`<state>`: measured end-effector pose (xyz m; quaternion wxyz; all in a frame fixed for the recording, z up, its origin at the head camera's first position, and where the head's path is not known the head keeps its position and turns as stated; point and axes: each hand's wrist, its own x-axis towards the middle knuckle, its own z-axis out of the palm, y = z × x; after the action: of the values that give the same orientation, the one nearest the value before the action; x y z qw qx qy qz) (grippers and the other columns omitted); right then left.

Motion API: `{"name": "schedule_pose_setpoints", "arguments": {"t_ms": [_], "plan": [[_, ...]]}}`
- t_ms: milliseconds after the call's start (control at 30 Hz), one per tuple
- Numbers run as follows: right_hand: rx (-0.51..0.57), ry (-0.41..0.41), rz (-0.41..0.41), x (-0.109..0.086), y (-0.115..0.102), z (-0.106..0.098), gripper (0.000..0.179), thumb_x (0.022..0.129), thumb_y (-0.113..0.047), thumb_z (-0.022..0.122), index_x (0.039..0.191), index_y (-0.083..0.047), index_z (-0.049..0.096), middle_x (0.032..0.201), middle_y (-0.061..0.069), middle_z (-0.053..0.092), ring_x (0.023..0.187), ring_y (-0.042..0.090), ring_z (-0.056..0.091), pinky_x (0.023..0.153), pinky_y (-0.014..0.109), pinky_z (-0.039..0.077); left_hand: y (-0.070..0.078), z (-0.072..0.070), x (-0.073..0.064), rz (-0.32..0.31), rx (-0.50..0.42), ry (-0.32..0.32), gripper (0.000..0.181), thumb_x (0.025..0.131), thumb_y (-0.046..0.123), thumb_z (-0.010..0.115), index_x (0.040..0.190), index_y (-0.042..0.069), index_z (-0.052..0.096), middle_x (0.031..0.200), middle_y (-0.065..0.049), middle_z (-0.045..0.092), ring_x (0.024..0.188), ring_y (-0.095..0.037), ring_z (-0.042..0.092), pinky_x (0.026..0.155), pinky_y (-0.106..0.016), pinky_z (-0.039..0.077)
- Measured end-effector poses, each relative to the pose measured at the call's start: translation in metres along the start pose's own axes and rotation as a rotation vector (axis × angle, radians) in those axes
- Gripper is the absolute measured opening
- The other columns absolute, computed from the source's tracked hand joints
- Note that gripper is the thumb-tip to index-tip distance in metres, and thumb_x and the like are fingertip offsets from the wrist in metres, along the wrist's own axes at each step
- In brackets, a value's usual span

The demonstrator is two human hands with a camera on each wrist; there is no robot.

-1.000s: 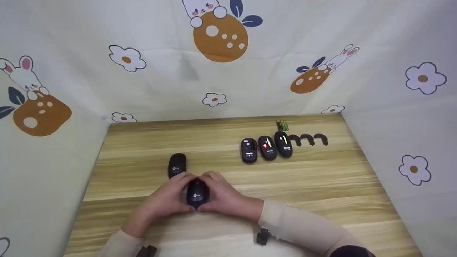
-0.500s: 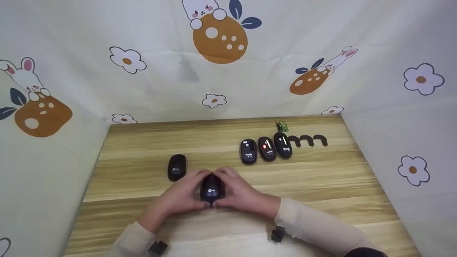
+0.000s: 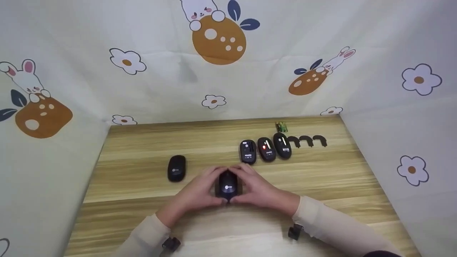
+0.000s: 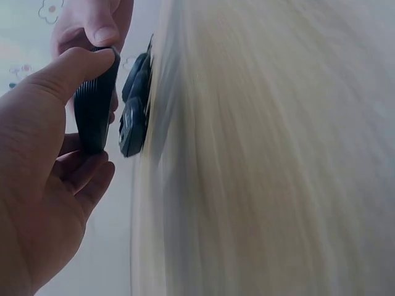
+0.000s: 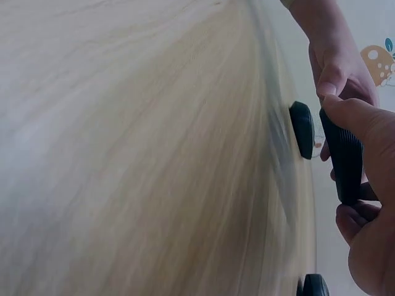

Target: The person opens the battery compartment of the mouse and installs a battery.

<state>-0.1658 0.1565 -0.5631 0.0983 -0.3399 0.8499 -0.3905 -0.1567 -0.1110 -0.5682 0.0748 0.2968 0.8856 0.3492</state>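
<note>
Both hands grip one black computer mouse from its two sides, top face up, logo showing. My left hand holds its left side, thumb at the near end and fingers at the far end. Mirroring this, my right hand grips the right side. In the left wrist view the ribbed flank of the held mouse shows, raised above the wooden table. The right wrist view shows the same mouse between thumb and fingers. A second black mouse lies top up on the table, left of the hands.
Beyond the hands, three mice lie underside up: one left, one with a red light, one right. Green batteries lie behind them. Several curved black pieces are to their right. Patterned cloth walls border the wooden table.
Both hands have carried the held mouse to the right and slightly away, from beside the second mouse to near the upturned ones. The grip looks the same.
</note>
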Motion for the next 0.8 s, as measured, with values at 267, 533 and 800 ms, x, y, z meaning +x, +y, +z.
{"name": "schedule_pose_setpoints", "arguments": {"t_ms": [267, 533, 800], "plan": [[-0.022, -0.005, -0.005, -0.013, 0.010, -0.015, 0.104, 0.084, -0.035, 0.097, 0.167, -0.003, 0.044, 0.168, 0.009, 0.044, 0.155, 0.025, 0.042, 0.129, 0.049, 0.039, 0.010, 0.011, 0.012, -0.002, -0.010, -0.001, 0.107, 0.082, 0.036, 0.096, 0.170, 0.010, 0.041, 0.167, -0.008, 0.047, 0.151, -0.030, 0.049, 0.125, -0.053, 0.044], [-0.041, -0.013, -0.007, -0.023, 0.011, -0.029, 0.103, 0.085, -0.041, 0.096, 0.168, -0.009, 0.045, 0.168, 0.002, 0.043, 0.156, 0.022, 0.041, 0.130, 0.047, 0.037, 0.017, 0.017, 0.017, 0.041, -0.033, 0.035, 0.104, 0.083, 0.038, 0.096, 0.169, 0.013, 0.043, 0.166, -0.004, 0.048, 0.151, -0.028, 0.050, 0.126, -0.052, 0.044], [-0.019, -0.002, -0.044, -0.027, 0.011, -0.033, 0.101, 0.085, -0.042, 0.096, 0.168, -0.016, 0.046, 0.169, 0.005, 0.042, 0.157, 0.027, 0.042, 0.129, 0.050, 0.038, 0.019, 0.018, 0.015, 0.063, -0.045, 0.074, 0.102, 0.082, 0.039, 0.097, 0.167, 0.013, 0.046, 0.165, -0.006, 0.049, 0.150, -0.026, 0.050, 0.127, -0.048, 0.042]]}}
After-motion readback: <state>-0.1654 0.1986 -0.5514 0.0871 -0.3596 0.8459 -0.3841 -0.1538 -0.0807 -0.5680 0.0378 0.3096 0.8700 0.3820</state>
